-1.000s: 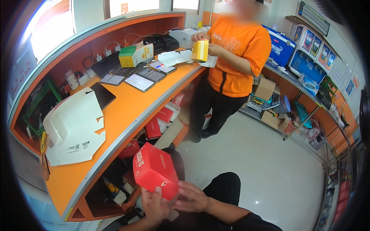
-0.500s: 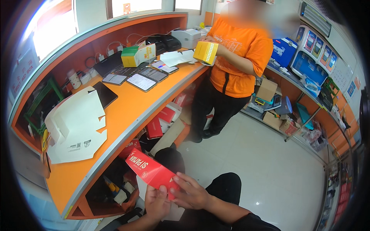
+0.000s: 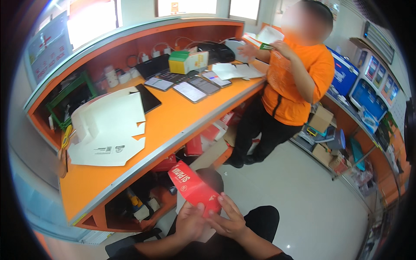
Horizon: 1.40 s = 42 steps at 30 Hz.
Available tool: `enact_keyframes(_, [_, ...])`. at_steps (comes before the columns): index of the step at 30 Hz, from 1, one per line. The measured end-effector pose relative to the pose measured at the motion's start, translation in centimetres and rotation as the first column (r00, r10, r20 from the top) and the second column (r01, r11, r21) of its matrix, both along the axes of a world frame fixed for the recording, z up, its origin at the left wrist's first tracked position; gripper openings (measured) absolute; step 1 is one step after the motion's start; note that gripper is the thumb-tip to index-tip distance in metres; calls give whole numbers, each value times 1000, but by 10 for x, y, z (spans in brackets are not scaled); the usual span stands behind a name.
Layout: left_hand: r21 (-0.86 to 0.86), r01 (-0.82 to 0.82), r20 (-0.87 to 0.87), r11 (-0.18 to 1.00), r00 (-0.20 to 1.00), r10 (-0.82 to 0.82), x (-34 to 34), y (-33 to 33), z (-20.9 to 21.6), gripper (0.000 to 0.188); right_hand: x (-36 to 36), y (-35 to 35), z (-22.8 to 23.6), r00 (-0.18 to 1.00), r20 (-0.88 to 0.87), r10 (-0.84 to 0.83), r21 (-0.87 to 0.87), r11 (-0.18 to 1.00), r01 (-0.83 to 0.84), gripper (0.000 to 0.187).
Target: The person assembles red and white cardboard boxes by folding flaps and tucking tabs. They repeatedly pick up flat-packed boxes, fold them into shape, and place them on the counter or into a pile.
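A red folding carton [image 3: 195, 186] with white print is held in front of me, over my lap, tilted with its far end toward the counter. My left hand [image 3: 190, 221] grips the near end from the left, thumb on top. At the right side of that same end is my right hand [image 3: 232, 219], its thumb and fingers around the flap, other fingers partly stretched. Underneath my hands a pale board surface shows in part; what it belongs to is hidden.
On the orange counter [image 3: 169, 117] lie a large white cardboard sheet [image 3: 108, 130], several phones [image 3: 190, 92], a yellow-green carton [image 3: 179, 63] and a yellow-handled tool [image 3: 66, 138]. Red cartons [image 3: 193, 146] fill the space below. A person in orange [image 3: 288, 89] stands beyond, holding an opened carton [image 3: 269, 37].
My view has turned left, shifting everything rightward. The red carton stays in both my hands, its near end more rounded. The other person has raised and opened the yellow carton.
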<state>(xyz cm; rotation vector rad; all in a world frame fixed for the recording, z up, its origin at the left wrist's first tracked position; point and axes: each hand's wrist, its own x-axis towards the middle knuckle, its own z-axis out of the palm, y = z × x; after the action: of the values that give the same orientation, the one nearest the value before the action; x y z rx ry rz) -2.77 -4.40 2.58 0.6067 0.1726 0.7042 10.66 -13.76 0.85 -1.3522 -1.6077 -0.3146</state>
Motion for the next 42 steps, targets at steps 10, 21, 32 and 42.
enact_keyframes(10, [-63,-43,-221,997,975,28,-5,9,-8,33,7,8,1,999,2,49,-77,996,-49,36])
enact_keyframes(21, [361,-30,-260,932,957,131,-3,9,-6,37,2,18,-2,989,-62,-133,87,987,139,26])
enact_keyframes(32, [762,579,-576,-291,811,105,-51,70,-10,21,62,12,-81,-111,-994,18,34,989,-144,79])
enact_keyframes(42, [612,501,-594,-612,802,62,-63,64,-8,9,83,-24,-108,-208,-953,218,301,724,-620,33])
